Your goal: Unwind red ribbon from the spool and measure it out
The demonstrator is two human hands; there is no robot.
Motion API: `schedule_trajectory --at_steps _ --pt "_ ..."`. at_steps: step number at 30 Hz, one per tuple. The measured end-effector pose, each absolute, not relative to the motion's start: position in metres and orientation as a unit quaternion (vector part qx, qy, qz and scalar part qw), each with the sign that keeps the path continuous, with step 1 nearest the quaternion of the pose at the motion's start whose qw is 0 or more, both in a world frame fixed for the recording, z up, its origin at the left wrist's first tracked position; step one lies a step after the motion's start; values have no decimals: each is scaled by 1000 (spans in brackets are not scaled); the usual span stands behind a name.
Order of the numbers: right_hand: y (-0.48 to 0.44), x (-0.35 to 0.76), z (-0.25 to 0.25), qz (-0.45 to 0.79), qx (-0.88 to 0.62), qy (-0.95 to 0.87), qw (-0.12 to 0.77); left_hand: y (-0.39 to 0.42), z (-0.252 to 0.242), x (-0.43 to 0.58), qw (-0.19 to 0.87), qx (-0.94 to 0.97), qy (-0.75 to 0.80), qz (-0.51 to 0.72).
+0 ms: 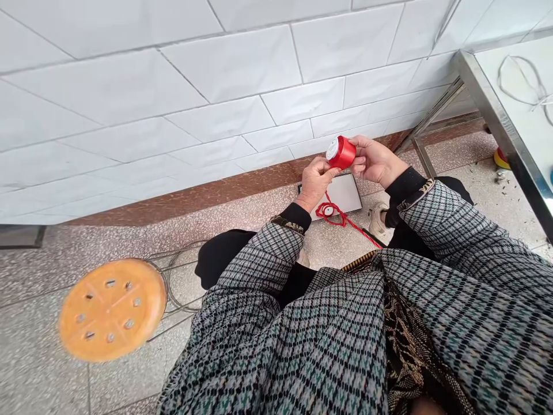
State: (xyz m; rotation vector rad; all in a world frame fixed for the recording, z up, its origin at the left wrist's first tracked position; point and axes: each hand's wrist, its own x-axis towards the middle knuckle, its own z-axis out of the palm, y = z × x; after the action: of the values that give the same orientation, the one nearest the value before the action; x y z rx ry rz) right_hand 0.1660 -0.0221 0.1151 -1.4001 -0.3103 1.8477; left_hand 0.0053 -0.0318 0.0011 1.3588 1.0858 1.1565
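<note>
Between my two hands is a roll of red ribbon with a white end face turned to the left. My left hand grips its lower left side with thumb and fingers. On the right side, my right hand has its fingertips pressed to the roll. Beneath the hands, a twisted red cord hangs or lies in loops over a pale, dark-edged box or tray on the floor. The cord trails down to the right, near my lap.
An orange round stool with a wire frame stands at the lower left. A metal-framed table with a white cable on top is at the right. The white tiled wall rises ahead. A red and yellow object lies under the table.
</note>
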Motion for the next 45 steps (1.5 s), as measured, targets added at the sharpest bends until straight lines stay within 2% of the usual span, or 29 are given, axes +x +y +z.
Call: schedule_trajectory --at_steps 6,12,17,22,30,36,41,45 --pt "-25 170 117 741 -544 -112 378 -35 11 4 525 505 440 525" --pt "-26 175 110 750 -537 -170 346 -24 40 -16 535 605 368 461" --pt "-32 175 119 763 -522 -181 335 -19 48 -19 589 557 365 457" --pt "-46 160 123 744 -489 -249 381 -22 44 -16 632 480 381 475" --pt "-45 143 114 593 -555 -296 503 -39 25 16 613 419 407 531" --pt "-39 145 115 543 -589 -320 507 -45 33 19 683 399 373 484" --pt "-39 142 111 528 -589 -340 508 -41 40 21 641 424 388 508" --pt "-37 140 106 511 -578 -370 518 -40 39 22 557 491 393 542"
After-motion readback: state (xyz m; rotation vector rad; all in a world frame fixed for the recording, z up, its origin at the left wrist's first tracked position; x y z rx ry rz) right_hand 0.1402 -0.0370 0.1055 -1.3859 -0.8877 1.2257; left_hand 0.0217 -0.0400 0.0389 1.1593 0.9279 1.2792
